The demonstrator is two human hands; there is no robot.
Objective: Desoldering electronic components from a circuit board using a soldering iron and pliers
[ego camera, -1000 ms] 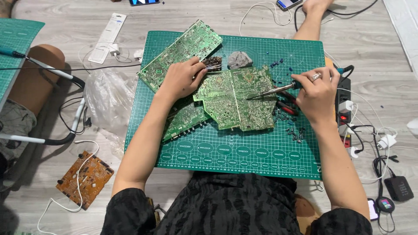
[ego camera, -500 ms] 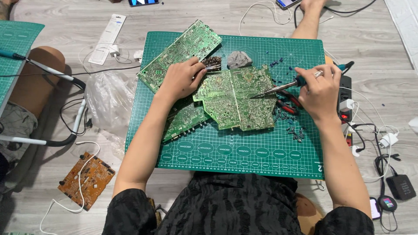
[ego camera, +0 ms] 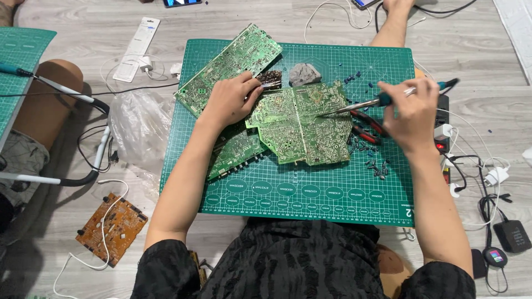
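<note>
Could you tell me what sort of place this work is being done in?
Probably an informal electronics repair spot on a wooden floor: a green cutting mat, circuit boards, and a soldering iron in the right hand.
</note>
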